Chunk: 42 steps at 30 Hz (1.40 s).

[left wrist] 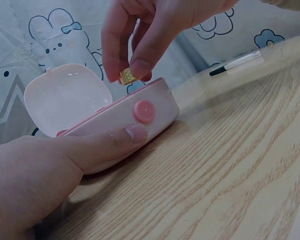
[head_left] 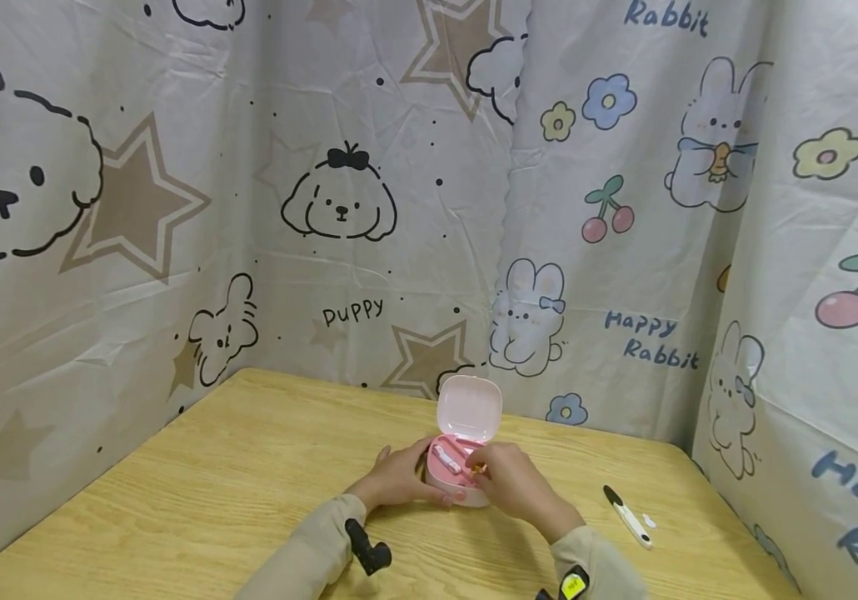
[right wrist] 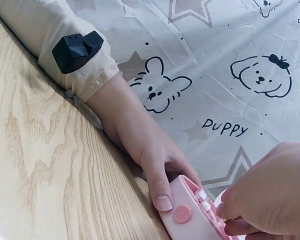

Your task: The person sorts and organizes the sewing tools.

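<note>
Small gold piece [left wrist: 127, 76] pinched in the right hand [head_left: 515, 483], just over an open pink case [left wrist: 162, 105].
From where I stand, the case sits toward the far edge of the desk [head_left: 249, 467], right of its middle, lid [head_left: 469, 408] tipped up at the back; the left hand [head_left: 399, 475] has its grip round the left side, thumb along the front beside a round pink button [left wrist: 144, 111]. A white-and-pink piece [head_left: 446, 458] lies inside; whether the gold one touches the case I can't tell. Near the desk's right edge, a slim black-and-white tool [head_left: 627, 518] lies beside a white scrap [head_left: 650, 521].
</note>
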Available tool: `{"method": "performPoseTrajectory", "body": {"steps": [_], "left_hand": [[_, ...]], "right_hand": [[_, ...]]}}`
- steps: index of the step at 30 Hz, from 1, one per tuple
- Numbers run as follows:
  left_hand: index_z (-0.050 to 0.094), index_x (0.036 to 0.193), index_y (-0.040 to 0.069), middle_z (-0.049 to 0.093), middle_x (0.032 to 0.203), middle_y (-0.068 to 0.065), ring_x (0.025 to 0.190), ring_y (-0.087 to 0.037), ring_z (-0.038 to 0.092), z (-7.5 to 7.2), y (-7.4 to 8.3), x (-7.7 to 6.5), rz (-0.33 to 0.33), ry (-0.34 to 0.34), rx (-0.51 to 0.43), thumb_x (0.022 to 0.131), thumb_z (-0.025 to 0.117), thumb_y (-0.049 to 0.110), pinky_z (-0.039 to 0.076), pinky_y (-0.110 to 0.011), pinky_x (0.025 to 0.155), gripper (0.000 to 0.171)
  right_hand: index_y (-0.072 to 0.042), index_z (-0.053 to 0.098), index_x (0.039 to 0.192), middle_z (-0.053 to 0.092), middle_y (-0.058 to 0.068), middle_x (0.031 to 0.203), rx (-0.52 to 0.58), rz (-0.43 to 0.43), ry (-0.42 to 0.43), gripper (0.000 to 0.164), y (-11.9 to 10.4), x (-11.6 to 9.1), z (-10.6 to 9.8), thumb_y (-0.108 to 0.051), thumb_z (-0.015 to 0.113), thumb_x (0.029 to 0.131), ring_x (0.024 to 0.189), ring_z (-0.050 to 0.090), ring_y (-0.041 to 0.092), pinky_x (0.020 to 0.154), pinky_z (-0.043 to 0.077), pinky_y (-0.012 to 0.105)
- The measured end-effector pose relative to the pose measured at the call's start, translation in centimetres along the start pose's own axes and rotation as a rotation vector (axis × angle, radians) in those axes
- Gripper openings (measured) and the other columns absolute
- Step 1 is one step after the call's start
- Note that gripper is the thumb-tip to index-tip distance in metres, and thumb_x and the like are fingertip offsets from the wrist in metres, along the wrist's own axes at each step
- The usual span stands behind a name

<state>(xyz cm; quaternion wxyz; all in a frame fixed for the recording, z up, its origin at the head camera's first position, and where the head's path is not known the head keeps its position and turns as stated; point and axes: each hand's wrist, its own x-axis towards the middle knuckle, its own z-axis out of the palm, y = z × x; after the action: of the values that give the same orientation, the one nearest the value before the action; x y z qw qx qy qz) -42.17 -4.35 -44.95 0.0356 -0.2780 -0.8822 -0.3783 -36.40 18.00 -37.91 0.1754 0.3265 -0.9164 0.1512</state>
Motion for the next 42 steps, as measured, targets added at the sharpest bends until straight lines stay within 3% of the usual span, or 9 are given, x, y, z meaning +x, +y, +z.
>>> {"method": "performPoseTrajectory", "body": {"steps": [7, 22, 42], "left_hand": [[0.038, 0.16, 0.014, 0.05, 0.155, -0.006, 0.142, -0.03, 0.045, 0.0, -0.1, 0.0, 0.004, 0.007, 0.011, 0.075, 0.088, 0.06, 0.007, -0.073, 0.115, 0.109], [0.036, 0.161, 0.011, 0.048, 0.156, -0.008, 0.143, -0.03, 0.044, 0.1, -0.3, 0.1, -0.02, -0.009, 0.003, 0.076, 0.086, 0.062, 0.006, -0.072, 0.115, 0.111], [0.036, 0.161, 0.012, 0.049, 0.156, -0.007, 0.144, -0.03, 0.043, -0.1, 0.0, -0.1, -0.014, -0.007, -0.006, 0.076, 0.087, 0.06, 0.006, -0.072, 0.115, 0.11]], "right_hand": [[-0.004, 0.079, 0.092, 0.072, 0.003, 0.086, -0.013, -0.028, 0.017, 0.013, -0.1, 0.3, 0.7, 0.005, 0.081, 0.083, 0.077, 0.064, 0.013, 0.068, 0.057, 0.03], [-0.009, 0.08, 0.095, 0.072, -0.001, 0.086, -0.03, -0.014, -0.028, 0.011, -0.5, 1.1, 1.0, -0.002, 0.081, 0.087, 0.074, 0.062, 0.01, 0.066, 0.055, 0.03], [-0.007, 0.081, 0.094, 0.074, 0.0, 0.086, 0.0, -0.023, -0.076, 0.012, -0.6, 1.6, 1.0, 0.002, 0.079, 0.087, 0.072, 0.058, 0.01, 0.064, 0.052, 0.03]]}}
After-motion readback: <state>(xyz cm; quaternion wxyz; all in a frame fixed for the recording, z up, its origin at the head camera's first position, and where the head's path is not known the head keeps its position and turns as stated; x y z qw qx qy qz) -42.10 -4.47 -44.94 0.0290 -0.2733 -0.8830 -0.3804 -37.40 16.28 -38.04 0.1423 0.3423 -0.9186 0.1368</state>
